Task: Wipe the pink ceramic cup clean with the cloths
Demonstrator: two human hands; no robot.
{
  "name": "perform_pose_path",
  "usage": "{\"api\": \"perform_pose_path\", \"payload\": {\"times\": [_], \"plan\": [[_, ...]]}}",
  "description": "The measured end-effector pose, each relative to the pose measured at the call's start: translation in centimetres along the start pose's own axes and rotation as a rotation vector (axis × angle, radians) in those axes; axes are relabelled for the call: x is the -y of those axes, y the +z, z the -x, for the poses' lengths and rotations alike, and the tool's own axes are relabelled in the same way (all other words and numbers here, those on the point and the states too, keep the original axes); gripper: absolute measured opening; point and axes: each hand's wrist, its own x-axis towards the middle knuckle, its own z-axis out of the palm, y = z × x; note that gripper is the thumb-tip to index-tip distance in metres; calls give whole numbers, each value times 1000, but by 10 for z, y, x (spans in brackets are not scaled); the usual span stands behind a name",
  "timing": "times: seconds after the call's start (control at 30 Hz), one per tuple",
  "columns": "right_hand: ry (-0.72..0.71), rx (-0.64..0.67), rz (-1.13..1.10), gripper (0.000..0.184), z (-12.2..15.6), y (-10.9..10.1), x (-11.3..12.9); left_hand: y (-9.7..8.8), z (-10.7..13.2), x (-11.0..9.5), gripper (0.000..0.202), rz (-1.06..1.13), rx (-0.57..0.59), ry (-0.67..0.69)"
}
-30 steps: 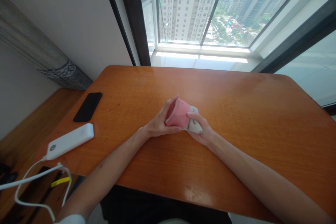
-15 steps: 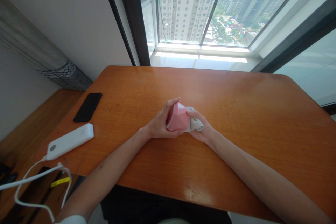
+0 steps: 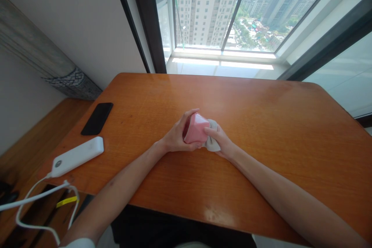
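Observation:
A pink faceted cup [image 3: 196, 128] lies on its side just above the table, its open mouth facing left. My left hand [image 3: 176, 136] wraps around it from the left and below. A crumpled white cloth [image 3: 212, 144] sits against the cup's right end. My right hand [image 3: 219, 138] presses that cloth against the cup, fingers lying over it. Part of the cup's far end is hidden by the cloth and fingers.
An orange wooden table [image 3: 261, 124] lies under my forearms. To its left are a black smartphone [image 3: 97, 119] and a white power bank [image 3: 77, 157] with a white cable [image 3: 35, 201] trailing off the edge. A tall window [image 3: 209, 11] stands beyond the far edge.
My right hand has moved up and left, further over the cloth and cup. The cloth now bunches closer around the cup's right end, and the cup has turned slightly in my left hand.

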Motion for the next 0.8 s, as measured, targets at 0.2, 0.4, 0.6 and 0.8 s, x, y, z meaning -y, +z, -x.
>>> {"api": "perform_pose_path", "payload": {"times": [0.2, 0.4, 0.6, 0.8], "plan": [[-87, 21, 229, 54, 2, -4, -2, -2, -1, -2, 109, 53, 7, -14], [-213, 53, 537, 43, 12, 0, -2, -6, -2, -7, 102, 96, 45, -84], [-344, 180, 686, 37, 16, 4, -4, -8, -1, -5, 100, 165, 79, -104], [-596, 211, 916, 35, 12, 0, -7, -9, -1, -1, 101, 200, 106, -107]]}}
